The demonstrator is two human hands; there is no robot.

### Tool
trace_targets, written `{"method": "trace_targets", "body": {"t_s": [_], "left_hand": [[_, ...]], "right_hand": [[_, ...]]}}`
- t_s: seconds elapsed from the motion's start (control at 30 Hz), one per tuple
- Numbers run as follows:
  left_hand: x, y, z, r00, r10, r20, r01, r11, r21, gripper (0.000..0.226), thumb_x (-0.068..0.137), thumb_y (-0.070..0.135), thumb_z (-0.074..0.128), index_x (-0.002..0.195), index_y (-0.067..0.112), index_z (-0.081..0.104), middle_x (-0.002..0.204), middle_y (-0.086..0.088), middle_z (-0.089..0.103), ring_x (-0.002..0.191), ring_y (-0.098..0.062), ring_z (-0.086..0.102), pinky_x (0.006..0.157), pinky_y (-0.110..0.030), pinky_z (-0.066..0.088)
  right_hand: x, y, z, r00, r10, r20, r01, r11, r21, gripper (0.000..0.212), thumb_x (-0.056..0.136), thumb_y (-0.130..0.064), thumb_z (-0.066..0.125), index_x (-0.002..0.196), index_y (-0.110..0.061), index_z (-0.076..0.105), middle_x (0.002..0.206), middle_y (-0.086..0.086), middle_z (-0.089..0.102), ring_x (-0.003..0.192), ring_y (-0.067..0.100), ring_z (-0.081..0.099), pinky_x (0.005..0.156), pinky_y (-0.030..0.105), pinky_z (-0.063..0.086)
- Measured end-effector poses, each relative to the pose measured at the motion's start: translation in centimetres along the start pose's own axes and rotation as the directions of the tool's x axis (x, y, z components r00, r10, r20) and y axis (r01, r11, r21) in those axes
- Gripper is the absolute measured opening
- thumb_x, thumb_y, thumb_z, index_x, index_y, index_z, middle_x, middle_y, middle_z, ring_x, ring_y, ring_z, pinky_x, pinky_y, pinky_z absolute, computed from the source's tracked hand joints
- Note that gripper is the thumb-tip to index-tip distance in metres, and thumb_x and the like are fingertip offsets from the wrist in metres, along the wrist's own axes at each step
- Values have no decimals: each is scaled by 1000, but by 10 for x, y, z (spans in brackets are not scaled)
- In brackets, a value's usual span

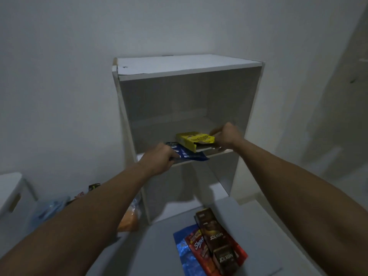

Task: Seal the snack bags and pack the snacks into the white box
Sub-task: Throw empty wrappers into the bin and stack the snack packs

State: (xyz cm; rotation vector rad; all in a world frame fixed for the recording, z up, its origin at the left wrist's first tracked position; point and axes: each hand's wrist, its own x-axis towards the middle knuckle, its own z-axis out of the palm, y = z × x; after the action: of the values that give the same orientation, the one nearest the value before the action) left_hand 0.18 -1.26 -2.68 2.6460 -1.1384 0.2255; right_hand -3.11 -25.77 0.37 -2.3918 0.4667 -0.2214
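Note:
A white open-fronted box [187, 66] stands against the wall with a middle shelf. On that shelf lies a yellow snack pack [196, 140], and my right hand [225, 136] grips its right end. A dark blue snack bag [188, 154] lies at the shelf's front edge, hanging slightly over it. My left hand [159, 160] holds its left side, fingers curled on it. On the grey surface in front lie two brown chocolate boxes [217, 238], a red snack bag [199, 248] and a blue foil bag [185, 253].
An orange bag [129, 218] lies left of the box's base. Further left are a pale blue plastic bag [49, 210], small dark packets [93, 187] and a white container [12, 194]. The lower compartment [179, 188] of the box holds nothing visible.

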Motion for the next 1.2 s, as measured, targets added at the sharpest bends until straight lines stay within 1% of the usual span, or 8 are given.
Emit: {"method": "trace_targets", "body": {"t_s": [0.1,0.23,0.4,0.63,0.73,0.9,1.0,1.2], "left_hand": [[-10,19,-10,997,75,-23,-74,996,49,18,86,19,58,93,22,74,84,-14,68,77,-34,61,64,-36,48],[-29,46,-17,977,203,-63,-199,977,73,24,86,14,56,99,23,74,84,-13,70,76,-34,59,61,-33,43],[-59,89,-7,929,357,-93,-356,934,24,31,85,11,59,109,25,73,87,-12,73,82,-34,63,71,-39,51],[-90,172,38,863,502,-50,-505,856,-113,28,90,11,54,110,18,73,94,-10,75,85,-30,66,75,-33,51],[-102,205,67,844,537,6,-524,826,-206,30,86,11,55,107,21,74,92,-11,74,85,-31,65,76,-39,53],[-123,249,127,820,547,166,-498,827,-261,27,84,7,53,97,17,75,81,-14,70,75,-32,59,63,-31,42],[-133,268,174,806,545,231,-451,818,-356,25,82,6,56,95,14,76,80,-14,72,73,-32,63,66,-36,51],[-161,300,272,772,483,414,-285,845,-453,16,77,6,56,70,5,70,61,-14,64,63,-30,63,55,-35,48]], "right_hand": [[-38,7,-24,999,34,-19,-34,999,35,37,72,7,70,103,-13,72,87,16,72,67,27,72,67,37,62],[-98,21,-53,978,110,-177,-106,994,30,42,60,4,78,97,-16,76,89,8,73,81,22,71,80,37,60],[-192,49,-78,927,259,-273,-237,965,110,36,66,7,74,97,-12,75,77,9,71,67,19,71,56,17,54],[-304,117,-92,861,429,-272,-404,903,148,38,68,8,75,103,-6,73,87,15,73,84,28,73,83,41,59],[-340,150,-91,820,516,-247,-476,855,204,29,75,7,70,101,-3,72,84,17,73,78,27,73,80,39,60],[-391,208,-69,763,608,-218,-554,790,265,11,82,2,69,91,6,72,72,21,70,61,27,70,66,33,62],[-415,254,-47,717,656,-234,-622,754,211,11,84,-7,69,83,4,74,64,17,69,49,19,67,53,24,59],[-450,349,8,619,752,-229,-747,653,124,17,84,-15,65,75,-7,75,65,15,72,54,29,70,59,40,61]]}}
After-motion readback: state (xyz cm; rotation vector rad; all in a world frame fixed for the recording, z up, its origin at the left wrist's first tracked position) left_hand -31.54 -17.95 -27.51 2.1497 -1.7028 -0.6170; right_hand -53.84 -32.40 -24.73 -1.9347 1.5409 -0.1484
